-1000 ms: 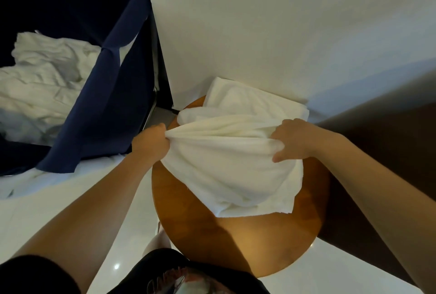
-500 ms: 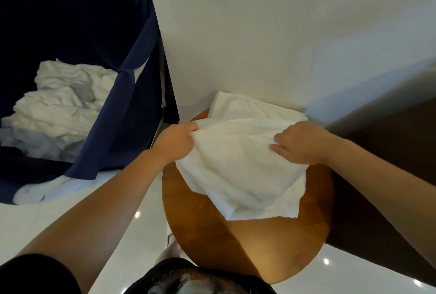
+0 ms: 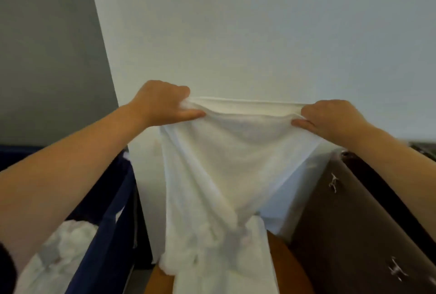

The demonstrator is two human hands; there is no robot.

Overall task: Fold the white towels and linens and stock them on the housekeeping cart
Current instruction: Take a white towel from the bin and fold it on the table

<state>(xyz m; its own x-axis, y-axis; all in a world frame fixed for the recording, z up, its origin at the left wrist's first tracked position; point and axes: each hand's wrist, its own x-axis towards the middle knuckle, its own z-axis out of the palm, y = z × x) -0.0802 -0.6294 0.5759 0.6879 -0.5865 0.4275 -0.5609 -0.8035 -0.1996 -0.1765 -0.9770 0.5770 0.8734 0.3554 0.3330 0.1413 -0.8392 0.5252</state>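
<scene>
Nearest to us, one black sleeve [image 3: 6, 267] is poking in at the bottom-left corner, and two bare forearms are reaching up and away. Down on the left, one navy fabric bin [image 3: 111, 223] is sitting with one rumpled pile of white linens [image 3: 63, 246] inside it; we can't count the separate pieces in there. Just right of the bin's edge, one round wooden table [image 3: 290, 265] is peeking out at the bottom, mostly covered by cloth. One dark brown panel [image 3: 354, 223] is running close along its right side, so the table is sitting in a pretty tight slot between bin and panel.

We're holding one white towel [image 3: 224, 164] up in front of the wall, stretched by its top edge between two hands. The left hand [image 3: 162, 102] is pinching the left corner, fingers curled over the hem and thumb lying along the near side. The right hand [image 3: 335, 117] is doing the same at the right corner. The top edge is running nearly straight between them. The rest is hanging down, and its bunched lower end is reaching the table. Whether a second towel is lying under it, we can't tell.

Farthest back, one white wall [image 3: 259, 34] is filling most of the view, meeting one grey wall [image 3: 47, 46] at a slanting edge on the left. Above the hands there's loads of open room.
</scene>
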